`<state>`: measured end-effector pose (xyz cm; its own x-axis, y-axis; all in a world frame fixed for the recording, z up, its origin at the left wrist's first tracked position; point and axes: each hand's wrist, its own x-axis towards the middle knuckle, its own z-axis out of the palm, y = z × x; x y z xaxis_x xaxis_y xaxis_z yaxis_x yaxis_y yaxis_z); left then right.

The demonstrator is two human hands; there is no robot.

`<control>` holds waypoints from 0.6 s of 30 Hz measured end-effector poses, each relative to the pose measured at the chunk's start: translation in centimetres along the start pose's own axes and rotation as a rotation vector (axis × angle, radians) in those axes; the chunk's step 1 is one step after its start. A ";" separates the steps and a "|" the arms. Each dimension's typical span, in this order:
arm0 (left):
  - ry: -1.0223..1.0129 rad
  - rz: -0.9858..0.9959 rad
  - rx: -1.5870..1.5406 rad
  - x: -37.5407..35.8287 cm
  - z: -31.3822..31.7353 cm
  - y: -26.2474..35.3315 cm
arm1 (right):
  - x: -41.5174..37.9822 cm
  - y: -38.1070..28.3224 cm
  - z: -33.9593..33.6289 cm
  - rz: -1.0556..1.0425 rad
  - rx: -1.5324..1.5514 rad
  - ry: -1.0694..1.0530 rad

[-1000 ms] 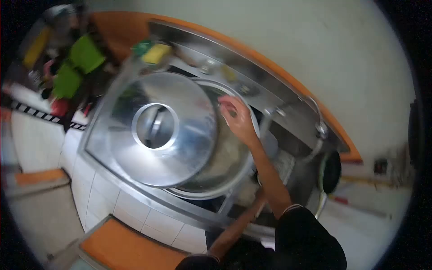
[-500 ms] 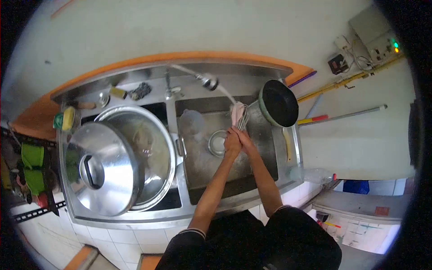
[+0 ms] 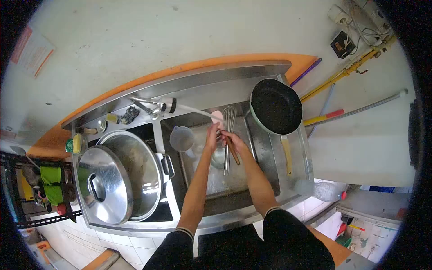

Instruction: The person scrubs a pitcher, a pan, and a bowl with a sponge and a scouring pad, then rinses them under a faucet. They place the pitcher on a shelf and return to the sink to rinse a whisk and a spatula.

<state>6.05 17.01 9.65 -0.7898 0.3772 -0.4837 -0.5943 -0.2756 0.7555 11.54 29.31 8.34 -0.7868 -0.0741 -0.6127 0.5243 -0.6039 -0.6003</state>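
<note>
A whisk [image 3: 230,118] and a spatula with a pink head [image 3: 218,116] and wooden handle are held together over the right sink basin [image 3: 265,175]. My right hand [image 3: 236,142] is closed around the whisk and the wooden handle, which both point down toward me. Just below the pink head, my left hand [image 3: 212,137] has its fingers closed on the spatula. Water from the faucet [image 3: 168,105] runs onto the pink head. Partly hidden beneath my hands, a round bowl [image 3: 218,158] sits in the basin. A translucent plastic jug [image 3: 182,138] stands left of my hands.
A large metal pot [image 3: 157,198] with its lid [image 3: 118,198] tilted over it fills the left basin. On the right ledge rests a black frying pan [image 3: 276,105] with a cream handle. A scrubber [image 3: 130,115] and sponge [image 3: 77,143] lie along the back left.
The view has shifted. My hands have moved apart from a clasp around the whisk and spatula; the whisk handle and wooden handle now show below them. Water still runs.
</note>
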 end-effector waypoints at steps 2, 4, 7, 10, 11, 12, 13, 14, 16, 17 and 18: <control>-0.022 0.014 0.109 3.0 0.7 0.3 | 0.9 0.9 -1.4 0.046 0.004 -0.042; 0.063 0.162 0.326 5.9 1.5 -0.9 | -1.9 -0.8 0.4 -0.028 -0.088 -0.009; -0.036 0.130 0.223 7.2 2.3 -0.5 | -0.4 0.3 -0.9 -0.110 -0.386 0.058; 0.031 0.072 0.136 4.8 4.3 0.3 | 2.6 2.2 -2.8 -0.233 -0.822 0.294; 0.035 0.091 0.198 4.9 4.4 0.2 | 2.6 2.5 -2.8 -0.326 -0.922 0.374; 0.010 0.079 0.160 5.9 3.9 -0.3 | 2.2 2.4 -2.6 -0.285 -0.759 0.256; -0.015 0.067 0.118 7.4 2.8 -1.3 | 1.4 1.8 -2.3 -0.243 -0.600 0.139; -0.040 0.056 0.072 8.4 2.2 -1.8 | 0.3 0.9 -2.0 -0.199 -0.444 0.022; -0.086 0.013 -0.124 6.8 3.2 -0.5 | -4.0 -2.5 0.9 -0.036 -0.144 -0.046; -0.107 -0.009 -0.223 6.1 3.4 -0.1 | -4.1 -2.5 1.0 -0.049 -0.121 -0.019; -0.112 -0.124 -0.280 6.1 3.3 0.5 | -4.3 -2.4 1.1 -0.059 -0.098 0.008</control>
<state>1.41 22.11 8.58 -0.6963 0.5139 -0.5010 -0.7159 -0.4478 0.5357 13.26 30.22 12.98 -0.8146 -0.0344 -0.5790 0.5073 -0.5263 -0.6824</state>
